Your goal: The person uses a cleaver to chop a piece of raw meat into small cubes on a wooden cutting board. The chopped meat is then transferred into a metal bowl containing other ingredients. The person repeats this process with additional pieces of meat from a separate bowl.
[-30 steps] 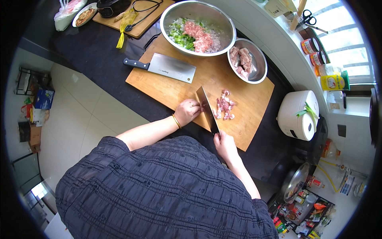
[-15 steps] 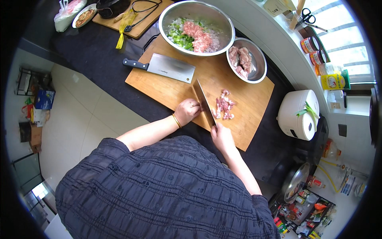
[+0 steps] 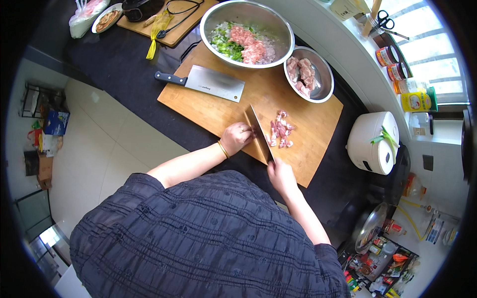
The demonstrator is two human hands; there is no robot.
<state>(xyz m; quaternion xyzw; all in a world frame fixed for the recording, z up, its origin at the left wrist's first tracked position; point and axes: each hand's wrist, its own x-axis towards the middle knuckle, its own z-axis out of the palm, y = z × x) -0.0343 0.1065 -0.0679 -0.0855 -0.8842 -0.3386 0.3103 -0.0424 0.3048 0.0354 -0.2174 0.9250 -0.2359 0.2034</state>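
My right hand (image 3: 283,178) is closed round the handle of a cleaver (image 3: 259,131), whose blade stands on edge on the wooden cutting board (image 3: 308,133). Left of the blade, my left hand (image 3: 236,137) is closed, fingers bent and tips close against it; what they press is hidden. Small chopped pieces of raw meat (image 3: 282,130) lie on the board just right of the blade. A second cleaver (image 3: 213,84), with a black handle, lies flat at the board's far left.
A big steel bowl (image 3: 289,42) with ground meat and chopped greens stands at the back, beside a smaller steel bowl (image 3: 326,74) of raw meat chunks. On the right is a white rice cooker (image 3: 370,144) with a green onion on its lid. Jars (image 3: 396,71) line the windowsill.
My right hand has moved slightly nearer me and to the right, drawing the cleaver with it. The left hand stays almost in place beside the blade.
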